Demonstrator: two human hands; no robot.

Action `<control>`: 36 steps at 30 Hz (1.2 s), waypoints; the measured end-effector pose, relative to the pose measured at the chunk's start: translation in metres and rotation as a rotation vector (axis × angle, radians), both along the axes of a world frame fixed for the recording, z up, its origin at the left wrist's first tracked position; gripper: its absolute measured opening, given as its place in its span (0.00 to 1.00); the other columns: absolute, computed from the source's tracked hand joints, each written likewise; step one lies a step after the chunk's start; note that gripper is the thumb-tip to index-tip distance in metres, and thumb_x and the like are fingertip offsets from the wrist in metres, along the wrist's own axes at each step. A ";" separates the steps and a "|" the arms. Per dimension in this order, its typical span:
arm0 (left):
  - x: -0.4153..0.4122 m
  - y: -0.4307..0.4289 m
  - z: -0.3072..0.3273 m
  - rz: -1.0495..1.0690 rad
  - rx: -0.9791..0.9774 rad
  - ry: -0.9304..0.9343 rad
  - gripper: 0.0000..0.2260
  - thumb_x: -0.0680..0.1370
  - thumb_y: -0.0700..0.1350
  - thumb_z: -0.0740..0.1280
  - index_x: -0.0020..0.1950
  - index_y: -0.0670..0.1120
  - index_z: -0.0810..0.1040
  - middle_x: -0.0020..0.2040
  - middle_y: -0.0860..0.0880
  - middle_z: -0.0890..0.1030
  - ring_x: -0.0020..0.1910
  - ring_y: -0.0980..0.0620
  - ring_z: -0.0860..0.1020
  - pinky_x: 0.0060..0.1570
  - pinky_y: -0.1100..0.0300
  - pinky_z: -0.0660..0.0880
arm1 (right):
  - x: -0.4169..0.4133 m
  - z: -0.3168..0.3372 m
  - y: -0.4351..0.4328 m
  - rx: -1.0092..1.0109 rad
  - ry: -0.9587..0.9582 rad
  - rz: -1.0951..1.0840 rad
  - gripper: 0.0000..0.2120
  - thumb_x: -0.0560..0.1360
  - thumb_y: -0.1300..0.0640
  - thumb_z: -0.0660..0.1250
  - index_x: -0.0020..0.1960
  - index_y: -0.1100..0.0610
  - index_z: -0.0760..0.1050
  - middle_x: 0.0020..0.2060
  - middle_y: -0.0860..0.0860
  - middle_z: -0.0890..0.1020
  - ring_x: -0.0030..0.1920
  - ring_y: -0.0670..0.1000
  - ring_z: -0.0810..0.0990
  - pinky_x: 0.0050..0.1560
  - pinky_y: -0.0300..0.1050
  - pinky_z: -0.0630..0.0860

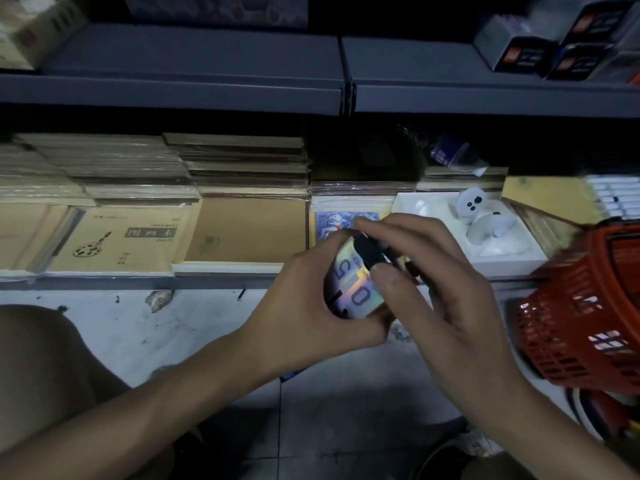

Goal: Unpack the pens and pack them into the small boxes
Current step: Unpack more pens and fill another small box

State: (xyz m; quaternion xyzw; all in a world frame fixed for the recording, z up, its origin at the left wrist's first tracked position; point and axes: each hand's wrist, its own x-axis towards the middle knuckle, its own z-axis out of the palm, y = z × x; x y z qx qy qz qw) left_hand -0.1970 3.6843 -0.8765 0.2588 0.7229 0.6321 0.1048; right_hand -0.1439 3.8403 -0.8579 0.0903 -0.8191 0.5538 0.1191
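Shelf unit (194, 64), dark, two tiers; the lower tier carries stacked brown notebooks (117, 237). Red plastic basket (585, 306), tilted, at far right. White tray (512, 258) holding pale figures, on the lower tier beside the notebooks. Left hand (298, 306): fingers curled round a small box (356, 289), holographic and printed with large digits, held in the air before the shelf edge. Right hand (433, 282): thumb and fingers pinching dark pens (370, 252), blurred, at the box's upper end.
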 end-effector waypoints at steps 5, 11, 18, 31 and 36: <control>0.007 0.004 -0.004 0.059 -0.133 0.073 0.26 0.67 0.40 0.79 0.62 0.49 0.74 0.47 0.50 0.85 0.47 0.49 0.85 0.44 0.48 0.80 | 0.010 -0.007 -0.010 0.065 -0.018 -0.062 0.20 0.84 0.51 0.57 0.74 0.45 0.74 0.66 0.42 0.72 0.71 0.54 0.73 0.67 0.43 0.73; 0.004 0.011 0.000 0.113 -0.249 0.080 0.20 0.66 0.43 0.79 0.51 0.53 0.72 0.37 0.56 0.80 0.34 0.58 0.78 0.35 0.63 0.74 | 0.000 -0.009 -0.004 -0.017 -0.126 -0.047 0.20 0.83 0.56 0.58 0.71 0.45 0.77 0.68 0.39 0.76 0.72 0.46 0.73 0.68 0.39 0.72; 0.000 0.014 0.004 0.139 -0.345 0.105 0.20 0.65 0.45 0.77 0.50 0.55 0.71 0.32 0.53 0.75 0.27 0.53 0.70 0.28 0.61 0.66 | -0.005 -0.008 0.003 -0.147 -0.144 -0.090 0.18 0.81 0.58 0.62 0.67 0.49 0.81 0.65 0.40 0.81 0.67 0.42 0.78 0.61 0.32 0.74; -0.003 0.030 0.010 -0.070 -0.208 0.064 0.08 0.79 0.25 0.61 0.56 0.21 0.73 0.36 0.42 0.75 0.54 0.42 0.73 0.44 0.81 0.62 | -0.004 -0.001 0.013 0.071 -0.072 -0.078 0.20 0.78 0.51 0.61 0.67 0.43 0.80 0.56 0.47 0.77 0.52 0.46 0.81 0.47 0.29 0.73; -0.003 0.018 -0.003 -0.070 -0.248 0.090 0.18 0.69 0.39 0.76 0.57 0.41 0.76 0.42 0.43 0.84 0.41 0.48 0.81 0.45 0.61 0.80 | -0.005 -0.007 0.011 0.007 -0.133 -0.102 0.22 0.76 0.48 0.59 0.66 0.40 0.81 0.54 0.45 0.75 0.43 0.45 0.79 0.43 0.29 0.72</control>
